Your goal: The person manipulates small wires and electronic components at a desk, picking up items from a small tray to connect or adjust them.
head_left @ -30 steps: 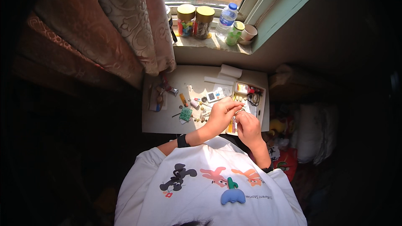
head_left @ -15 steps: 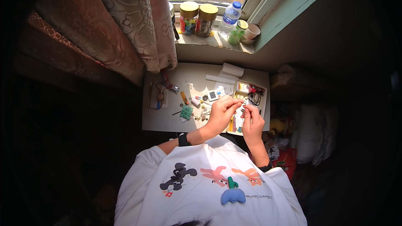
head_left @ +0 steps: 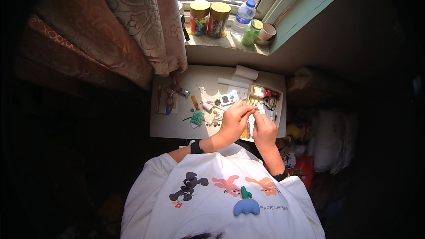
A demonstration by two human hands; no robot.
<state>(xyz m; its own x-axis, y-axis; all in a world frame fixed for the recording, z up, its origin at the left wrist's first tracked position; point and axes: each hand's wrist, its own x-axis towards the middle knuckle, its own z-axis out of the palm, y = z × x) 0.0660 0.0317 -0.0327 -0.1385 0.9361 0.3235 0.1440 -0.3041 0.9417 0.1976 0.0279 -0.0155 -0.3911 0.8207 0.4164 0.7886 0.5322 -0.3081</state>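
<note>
Over the near part of a white open box [head_left: 280, 114], my left hand [head_left: 234, 117] and my right hand [head_left: 265, 131] meet at the fingertips. The left thumb and forefinger are pinched on something too small to make out. My right fingers are curled closed against the same spot, and what they hold, if anything, is hidden. Under and around the hands, the box holds a white bottle with a red cap [head_left: 258, 91], a coiled black cable [head_left: 270, 102] and a yellow item [head_left: 245, 131]. Beside my left hand lies a white remote control [head_left: 230, 98].
Left on the white table [head_left: 175, 126] are a green block [head_left: 197, 117], an orange tube [head_left: 195, 102] and several small parts. A white roll [head_left: 246, 72] lies at the back. Jars [head_left: 218, 20], a water bottle [head_left: 243, 18] and a cup [head_left: 266, 32] line the windowsill.
My right hand has turned and its fingers have curled in, moving slightly left toward the left fingertips. The left hand has barely moved.
</note>
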